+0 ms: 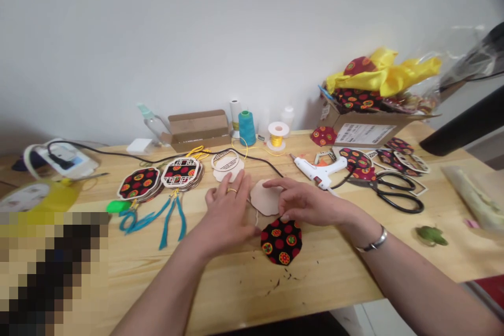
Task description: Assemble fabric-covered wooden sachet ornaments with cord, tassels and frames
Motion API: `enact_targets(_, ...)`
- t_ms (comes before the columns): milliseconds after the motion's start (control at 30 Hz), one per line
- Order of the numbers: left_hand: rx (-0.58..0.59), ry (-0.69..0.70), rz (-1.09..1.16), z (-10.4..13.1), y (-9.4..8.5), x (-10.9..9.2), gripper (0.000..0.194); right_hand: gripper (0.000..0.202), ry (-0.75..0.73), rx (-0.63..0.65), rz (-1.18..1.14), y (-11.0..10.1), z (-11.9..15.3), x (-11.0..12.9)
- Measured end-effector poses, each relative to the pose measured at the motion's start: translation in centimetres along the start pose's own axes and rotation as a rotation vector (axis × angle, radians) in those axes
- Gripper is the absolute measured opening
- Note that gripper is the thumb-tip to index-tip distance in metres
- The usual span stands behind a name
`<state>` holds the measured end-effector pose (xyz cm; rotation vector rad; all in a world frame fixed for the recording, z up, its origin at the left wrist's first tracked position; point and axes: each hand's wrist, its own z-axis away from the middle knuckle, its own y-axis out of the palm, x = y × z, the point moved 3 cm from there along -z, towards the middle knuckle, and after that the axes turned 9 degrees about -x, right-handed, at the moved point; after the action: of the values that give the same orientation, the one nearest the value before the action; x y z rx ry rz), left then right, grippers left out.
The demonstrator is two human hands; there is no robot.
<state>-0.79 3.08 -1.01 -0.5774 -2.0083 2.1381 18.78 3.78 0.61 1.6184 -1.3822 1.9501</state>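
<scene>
My left hand (232, 215) lies on the table with its fingers stretched forward, apparently holding nothing. Just beyond its fingertips are a pale scalloped piece (228, 174) and a thin round openwork frame (225, 159). My right hand (297, 202) has its index finger extended over another pale scalloped piece (263, 200), the other fingers loosely bent and nothing visible in them. Below it, a black fabric piece (282, 241) with red and yellow flower patterns lies flat; the right thumb is at its upper edge. The left thumb reaches towards its left edge.
A white glue gun (321, 170) and black-handled scissors (394, 189) lie on the right. Stacked patterned ornaments (139, 184) with teal tassels (171, 220) lie left. Behind stand a teal thread cone (247, 128), a yellow cord spool (277, 136) and a cardboard box (366, 128) of fabric.
</scene>
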Motion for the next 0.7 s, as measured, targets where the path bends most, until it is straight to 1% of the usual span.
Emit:
enact_targets(67, -0.048, -0.063, -0.048, -0.3, -0.6, 0.9, 0.092, 0.002, 0.016, 0.02, 0.043, 0.2, 0.0, 0.0)
enact_targets(133, -0.084, -0.139, -0.099, -0.5, -1.1, 1.7, 0.082, 0.003, 0.028, 0.047, 0.069, 0.3, 0.0, 0.0)
enact_targets(233, -0.107, -0.217, -0.152, -0.7, -1.8, 2.4, 0.066, 0.005, 0.027, 0.081, 0.085, 0.3, 0.1, 0.2)
enact_targets(267, -0.109, -0.209, -0.153, -0.8, -1.8, 2.4, 0.063, 0.005, 0.019, 0.096, 0.083, 0.4, 0.1, 0.2)
enact_targets(333, -0.104, -0.122, -0.123, -1.0, -1.6, 2.2, 0.061, 0.006, -0.009, 0.137, 0.069, 0.5, 0.2, 0.4)
enact_targets(433, -0.073, 0.06, -0.04, -1.2, -0.5, 1.6, 0.065, 0.007, -0.042, 0.203, 0.042, 1.0, 0.3, 0.9)
enact_targets(500, -0.062, 0.116, -0.03, -1.3, 0.2, 1.6, 0.068, 0.007, -0.055, 0.228, 0.021, 1.2, 0.4, 1.3)
enact_targets(600, -0.097, 0.095, -0.106, -1.6, 0.5, 1.9, 0.069, 0.007, -0.071, 0.226, -0.024, 1.3, 0.5, 1.7)
enact_targets(633, -0.127, 0.077, -0.138, -1.7, 0.4, 2.0, 0.068, 0.007, -0.08, 0.197, -0.03, 1.3, 0.4, 1.7)
enact_targets(700, -0.236, 0.022, -0.195, -1.7, -0.3, 2.1, 0.06, 0.007, -0.082, 0.082, -0.007, 1.1, 0.3, 1.4)
